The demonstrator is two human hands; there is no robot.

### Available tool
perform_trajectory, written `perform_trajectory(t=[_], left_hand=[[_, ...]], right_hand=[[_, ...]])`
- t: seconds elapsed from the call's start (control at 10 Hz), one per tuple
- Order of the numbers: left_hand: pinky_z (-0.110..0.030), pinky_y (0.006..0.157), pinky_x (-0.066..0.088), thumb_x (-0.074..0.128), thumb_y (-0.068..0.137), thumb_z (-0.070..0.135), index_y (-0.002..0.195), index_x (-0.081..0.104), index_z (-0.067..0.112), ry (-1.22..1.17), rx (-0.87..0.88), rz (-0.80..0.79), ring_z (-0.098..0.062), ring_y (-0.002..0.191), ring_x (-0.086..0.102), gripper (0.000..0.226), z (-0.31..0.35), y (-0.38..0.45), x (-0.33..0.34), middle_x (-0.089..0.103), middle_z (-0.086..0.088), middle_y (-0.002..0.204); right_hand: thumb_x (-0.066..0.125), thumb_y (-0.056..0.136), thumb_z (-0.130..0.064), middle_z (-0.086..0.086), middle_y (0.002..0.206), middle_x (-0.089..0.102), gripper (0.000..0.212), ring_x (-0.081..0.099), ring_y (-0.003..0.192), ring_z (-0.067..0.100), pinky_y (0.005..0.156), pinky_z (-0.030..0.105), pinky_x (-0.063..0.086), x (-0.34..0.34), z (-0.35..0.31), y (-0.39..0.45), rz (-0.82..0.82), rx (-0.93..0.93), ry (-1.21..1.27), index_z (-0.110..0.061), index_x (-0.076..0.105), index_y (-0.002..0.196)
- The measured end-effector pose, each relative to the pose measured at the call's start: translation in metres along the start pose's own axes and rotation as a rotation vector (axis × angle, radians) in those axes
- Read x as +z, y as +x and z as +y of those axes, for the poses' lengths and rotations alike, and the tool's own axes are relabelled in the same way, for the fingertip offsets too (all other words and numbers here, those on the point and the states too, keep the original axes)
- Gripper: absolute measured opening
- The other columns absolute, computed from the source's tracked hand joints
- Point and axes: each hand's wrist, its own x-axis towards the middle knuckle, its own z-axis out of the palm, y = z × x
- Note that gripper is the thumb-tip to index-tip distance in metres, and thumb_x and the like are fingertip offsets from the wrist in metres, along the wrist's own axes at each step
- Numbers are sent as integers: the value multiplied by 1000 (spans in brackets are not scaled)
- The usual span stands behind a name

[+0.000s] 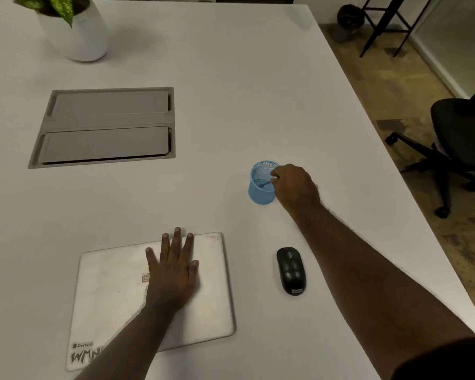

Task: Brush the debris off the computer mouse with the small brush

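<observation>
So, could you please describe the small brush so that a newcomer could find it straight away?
Start at the white table and find the blue mesh cup beyond the black mouse. The small brush is the thin blue stick inside that cup, pinched by the right hand.

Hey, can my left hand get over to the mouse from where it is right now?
Probably yes. The left hand rests flat on the closed laptop, holding nothing, and the black mouse lies just right of the laptop with bare table between. Nothing blocks that path.
</observation>
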Motion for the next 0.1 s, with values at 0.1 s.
perform_trajectory(t=[0.1], left_hand=[[-66,101,30,35,91,38,148,36,14,-6,18,27,-39,143,30,61,-1,0,-1,27,-14,159]], right_hand=[[52,97,-29,6,129,62,36,54,120,26,95,36,45,-3,-11,-11,58,6,-26,-14,59,129]])
